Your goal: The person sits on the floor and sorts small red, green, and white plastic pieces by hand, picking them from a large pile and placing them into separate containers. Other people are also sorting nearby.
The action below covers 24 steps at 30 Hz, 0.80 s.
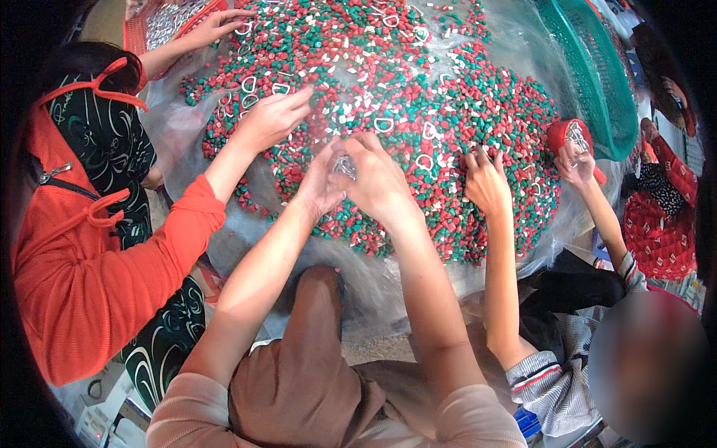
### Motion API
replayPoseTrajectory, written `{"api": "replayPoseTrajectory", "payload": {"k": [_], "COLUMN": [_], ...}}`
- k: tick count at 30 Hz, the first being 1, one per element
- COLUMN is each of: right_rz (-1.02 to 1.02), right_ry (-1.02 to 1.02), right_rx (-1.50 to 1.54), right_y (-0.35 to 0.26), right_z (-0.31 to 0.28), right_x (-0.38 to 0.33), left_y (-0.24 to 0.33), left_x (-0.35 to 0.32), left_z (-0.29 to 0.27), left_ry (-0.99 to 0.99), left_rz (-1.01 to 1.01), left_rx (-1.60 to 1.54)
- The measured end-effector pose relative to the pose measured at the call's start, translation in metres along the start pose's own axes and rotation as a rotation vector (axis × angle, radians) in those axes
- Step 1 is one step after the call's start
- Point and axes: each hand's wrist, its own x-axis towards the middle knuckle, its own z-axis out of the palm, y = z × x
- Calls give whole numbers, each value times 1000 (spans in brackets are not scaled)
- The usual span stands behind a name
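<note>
My left hand [321,185] is cupped, palm up, around a small heap of silvery metal pieces [343,166]. Against it, my right hand [379,179] curls its fingers over the same pieces; its fingertips are partly hidden. Both hands are just above a wide pile of small red, green and white chips [463,216]. Flat metal rings lie scattered in the pile, among them a D-shaped one [383,125] beyond my right hand and a rounded one [424,162] to its right.
Clear plastic sheeting [366,284] lies under the pile. At left, a person in an orange top [112,276] reaches in with both hands. At right, another person's hand [489,183] touches the chips and the other holds a red container [571,138] of metal pieces. Green baskets [597,82] stand far right.
</note>
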Motion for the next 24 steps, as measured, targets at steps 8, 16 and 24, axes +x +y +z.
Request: {"api": "replayPoseTrajectory", "payload": {"k": [8, 16, 24], "right_rz": [-107, 345, 171], "right_ry": [334, 324, 329], "right_rx": [-486, -194, -165], "right_y": [73, 111, 111], "right_z": [8, -42, -37], "right_x": [44, 34, 27], "left_y": [12, 23, 20], "left_x": [-5, -19, -17], "left_z": [-16, -18, -19], "left_ry": [-39, -77, -83], "left_rz": [-98, -41, -55], "left_rx": [-179, -194, -141]}}
